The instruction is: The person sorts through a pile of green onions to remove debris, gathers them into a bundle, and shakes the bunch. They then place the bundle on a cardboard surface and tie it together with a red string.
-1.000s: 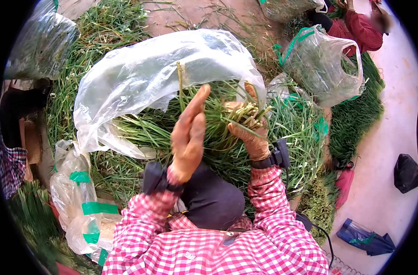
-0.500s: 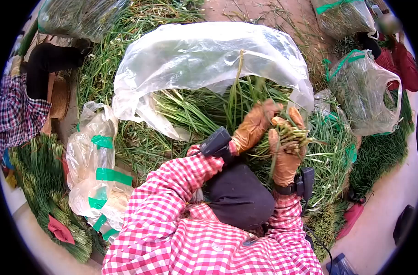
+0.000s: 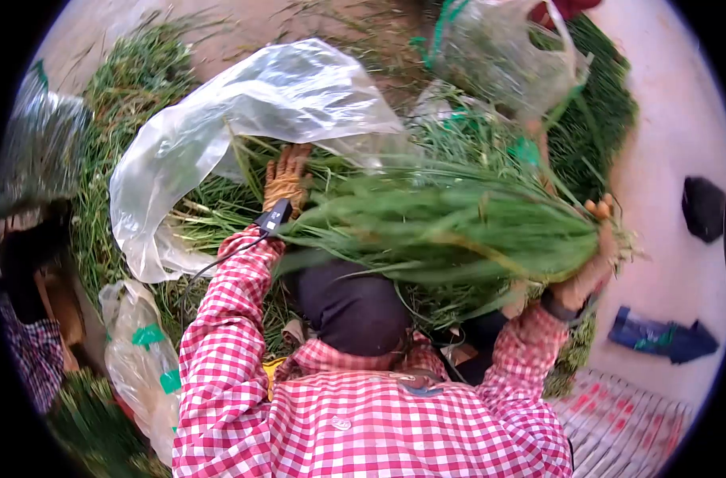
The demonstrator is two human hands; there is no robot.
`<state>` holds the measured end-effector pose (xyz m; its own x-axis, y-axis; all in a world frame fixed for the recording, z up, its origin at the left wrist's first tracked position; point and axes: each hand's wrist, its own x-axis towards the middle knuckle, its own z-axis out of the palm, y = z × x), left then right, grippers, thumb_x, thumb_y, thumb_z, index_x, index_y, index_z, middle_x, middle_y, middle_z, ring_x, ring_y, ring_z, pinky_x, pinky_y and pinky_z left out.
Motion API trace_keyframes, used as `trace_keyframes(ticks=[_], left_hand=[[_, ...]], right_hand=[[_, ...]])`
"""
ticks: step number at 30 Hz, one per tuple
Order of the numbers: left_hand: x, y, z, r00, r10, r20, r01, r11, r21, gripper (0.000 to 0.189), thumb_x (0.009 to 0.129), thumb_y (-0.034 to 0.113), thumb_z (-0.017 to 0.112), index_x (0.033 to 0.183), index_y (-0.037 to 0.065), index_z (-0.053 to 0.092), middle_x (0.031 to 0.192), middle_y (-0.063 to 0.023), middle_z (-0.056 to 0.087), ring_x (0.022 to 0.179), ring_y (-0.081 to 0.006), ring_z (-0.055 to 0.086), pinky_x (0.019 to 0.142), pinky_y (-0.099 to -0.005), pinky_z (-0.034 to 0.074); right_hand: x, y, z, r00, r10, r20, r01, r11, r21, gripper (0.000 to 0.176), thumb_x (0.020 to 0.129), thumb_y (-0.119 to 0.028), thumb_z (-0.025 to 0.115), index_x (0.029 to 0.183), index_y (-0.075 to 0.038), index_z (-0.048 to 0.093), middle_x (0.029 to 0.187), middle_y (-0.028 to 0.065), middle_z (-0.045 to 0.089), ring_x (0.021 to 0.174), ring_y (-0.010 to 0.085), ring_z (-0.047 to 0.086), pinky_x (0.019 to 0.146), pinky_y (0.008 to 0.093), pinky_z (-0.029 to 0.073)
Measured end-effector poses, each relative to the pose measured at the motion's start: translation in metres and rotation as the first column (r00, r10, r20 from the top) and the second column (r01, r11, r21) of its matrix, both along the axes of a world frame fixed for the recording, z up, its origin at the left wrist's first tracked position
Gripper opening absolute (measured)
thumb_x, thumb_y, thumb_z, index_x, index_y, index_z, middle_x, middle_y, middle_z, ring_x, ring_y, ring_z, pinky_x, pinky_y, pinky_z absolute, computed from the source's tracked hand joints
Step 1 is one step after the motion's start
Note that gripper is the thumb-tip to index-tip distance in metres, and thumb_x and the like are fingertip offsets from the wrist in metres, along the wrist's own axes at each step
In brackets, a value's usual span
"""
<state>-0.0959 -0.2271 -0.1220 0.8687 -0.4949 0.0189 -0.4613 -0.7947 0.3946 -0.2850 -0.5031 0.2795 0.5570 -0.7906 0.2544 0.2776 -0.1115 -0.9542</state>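
A bundle of green stalks (image 3: 459,227) is being gripped at its pale root end by the right hand (image 3: 598,255), fingers clenched around it, well right of the clear plastic sheet (image 3: 243,111). The left hand (image 3: 287,179) is being laid, fingers stretched out and grasping nothing, on loose greens (image 3: 211,211) at the sheet's lower edge.

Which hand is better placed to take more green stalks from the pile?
Probably the left hand: it lies on the loose green stalks by the clear plastic bag; the right hand grips a long green bundle.
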Motion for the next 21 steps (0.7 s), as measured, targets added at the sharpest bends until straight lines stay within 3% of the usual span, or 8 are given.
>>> trace_keyframes(ticks=[4, 6, 10, 12, 13, 16, 18, 21], left_hand=[[0.045, 0.052, -0.006, 0.989, -0.080, -0.126, 0.087, 0.995, 0.049, 0.071, 0.087, 0.025, 0.053, 0.149, 0.020, 0.018, 0.154, -0.0054, 0.020, 0.140, -0.0286, 0.021, 0.110, -0.0512, 0.021], [0.072, 0.060, -0.042, 0.965, -0.261, -0.032, 0.246, 0.937, -0.248, 0.062, 0.085, 0.019, 0.057, 0.141, 0.013, 0.033, 0.147, -0.0141, 0.033, 0.133, -0.0356, 0.033, 0.108, -0.0466, 0.029], [0.007, 0.032, 0.132, 0.831, -0.252, -0.496, -0.209, 0.685, -0.698, 0.046, 0.086, 0.029, 0.066, 0.121, 0.000, 0.057, 0.116, -0.0144, 0.063, 0.108, -0.0214, 0.059, 0.095, -0.0309, 0.043], [-0.052, 0.013, 0.260, 0.892, -0.361, -0.272, -0.056, 0.508, -0.859, 0.054, 0.078, 0.024, 0.075, 0.123, 0.000, 0.056, 0.120, -0.0131, 0.061, 0.113, -0.0211, 0.056, 0.096, -0.0335, 0.043], [-0.089, 0.012, 0.329, 0.858, -0.452, 0.242, 0.437, 0.397, -0.807, 0.066, 0.073, 0.030, 0.078, 0.127, 0.003, 0.053, 0.127, -0.0135, 0.056, 0.123, -0.0264, 0.049, 0.105, -0.0398, 0.033], [-0.145, 0.013, 0.369, 0.803, -0.490, 0.340, 0.593, 0.718, -0.365, 0.105, 0.066, 0.066, 0.065, 0.144, 0.004, 0.029, 0.148, -0.0153, 0.031, 0.141, -0.0300, 0.021, 0.113, -0.0482, 0.002], [-0.173, 0.011, 0.370, 0.788, -0.611, 0.082, 0.593, 0.715, -0.369, 0.114, 0.068, 0.059, 0.069, 0.149, 0.006, 0.010, 0.148, -0.0190, 0.028, 0.139, -0.0315, 0.024, 0.111, -0.0485, 0.016], [-0.201, 0.008, 0.328, 0.287, -0.789, -0.543, 0.181, 0.601, -0.778, 0.115, 0.073, 0.046, 0.075, 0.149, 0.006, -0.003, 0.145, -0.0179, 0.033, 0.131, -0.0267, 0.038, 0.107, -0.0347, 0.029]], right_hand=[[-0.009, 0.011, -0.064, 0.959, -0.274, 0.071, 0.283, 0.919, -0.273, 0.025, 0.086, -0.009, 0.063, 0.109, 0.001, 0.060, 0.100, 0.0110, 0.066, 0.091, 0.0161, 0.061, 0.086, 0.0321, 0.048], [-0.005, 0.021, -0.054, 0.910, -0.380, 0.165, 0.412, 0.788, -0.458, 0.023, 0.085, -0.007, 0.063, 0.106, 0.002, 0.061, 0.098, 0.0110, 0.066, 0.086, 0.0152, 0.062, 0.084, 0.0305, 0.050], [-0.026, 0.051, -0.014, 0.916, -0.337, 0.217, 0.400, 0.727, -0.559, 0.025, 0.086, -0.006, 0.061, 0.109, 0.003, 0.061, 0.103, 0.0124, 0.065, 0.088, 0.0169, 0.062, 0.085, 0.0308, 0.051], [-0.043, 0.075, -0.020, 0.954, -0.079, 0.288, 0.145, 0.965, -0.217, 0.041, 0.088, -0.015, 0.059, 0.123, 0.004, 0.048, 0.114, 0.0113, 0.059, 0.101, 0.0187, 0.057, 0.093, 0.0351, 0.047], [-0.049, 0.097, -0.018, 0.923, 0.139, 0.358, -0.084, 0.982, -0.167, 0.051, 0.088, -0.018, 0.058, 0.131, 0.004, 0.039, 0.113, 0.0094, 0.058, 0.105, 0.0187, 0.054, 0.098, 0.0370, 0.043], [-0.066, 0.106, -0.016, 0.578, 0.643, 0.503, -0.735, 0.678, -0.023, 0.070, 0.090, -0.021, 0.052, 0.143, 0.005, 0.014, 0.100, 0.0013, 0.051, 0.103, 0.0165, 0.051, 0.107, 0.0390, 0.036], [-0.090, 0.111, -0.014, 0.670, 0.567, 0.478, -0.724, 0.642, 0.253, 0.068, 0.093, -0.025, 0.047, 0.142, 0.009, 0.014, 0.096, -0.0006, 0.046, 0.094, 0.0133, 0.051, 0.100, 0.0367, 0.040], [-0.101, 0.102, -0.031, 0.830, 0.442, 0.340, -0.558, 0.679, 0.477, 0.055, 0.096, -0.024, 0.045, 0.137, 0.007, 0.028, 0.095, 0.0028, 0.054, 0.090, 0.0160, 0.054, 0.095, 0.0388, 0.044]])
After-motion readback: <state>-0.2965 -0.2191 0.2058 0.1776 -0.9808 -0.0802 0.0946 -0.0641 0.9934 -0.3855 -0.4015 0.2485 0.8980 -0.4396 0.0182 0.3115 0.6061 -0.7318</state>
